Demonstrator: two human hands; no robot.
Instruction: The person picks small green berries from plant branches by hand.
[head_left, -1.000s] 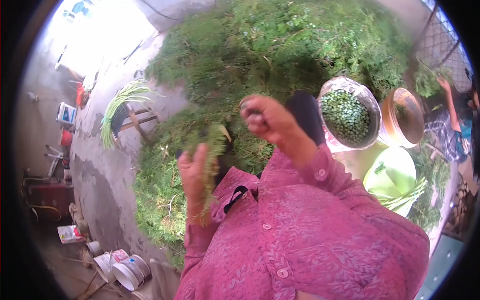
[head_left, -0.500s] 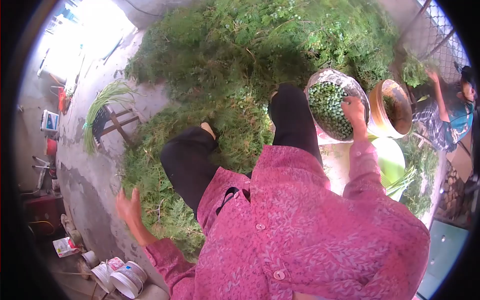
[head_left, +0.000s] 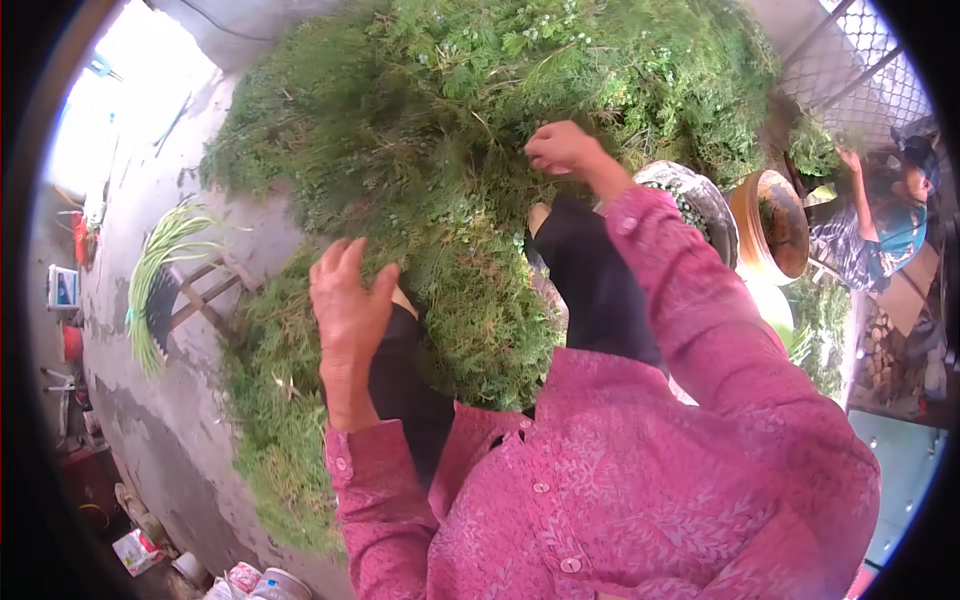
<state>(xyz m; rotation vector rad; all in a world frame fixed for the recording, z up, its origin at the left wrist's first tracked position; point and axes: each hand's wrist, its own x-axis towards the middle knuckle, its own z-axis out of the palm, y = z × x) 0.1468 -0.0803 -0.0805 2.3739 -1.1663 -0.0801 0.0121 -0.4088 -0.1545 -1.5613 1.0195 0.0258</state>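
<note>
My left hand (head_left: 350, 300) is raised over the near edge of the green heap, fingers spread, with nothing in it. My right hand (head_left: 566, 148) hovers in front of the large pile of cut evergreen branches (head_left: 420, 100), its fingers curled in. Whether something small is inside them, I cannot make out. Small pale green cones dot the feathery sprays. Right of my knee stands a basket (head_left: 728, 225) of picked green cones (head_left: 685, 205), partly covered by my right sleeve. A round wooden-sided container (head_left: 745, 225) stands beside it.
At the right edge, another person (head_left: 885, 225) sits holding a green spray (head_left: 812, 150) near a wire fence (head_left: 850, 50). A small stool (head_left: 205, 295) carrying long green beans (head_left: 150, 290) stands on the concrete at left. A light green basin (head_left: 772, 308) is partly hidden by my arm.
My right hand has left the cone basket and moved left to the branch pile. My left hand has risen from low at the left toward the middle. The view has shifted.
</note>
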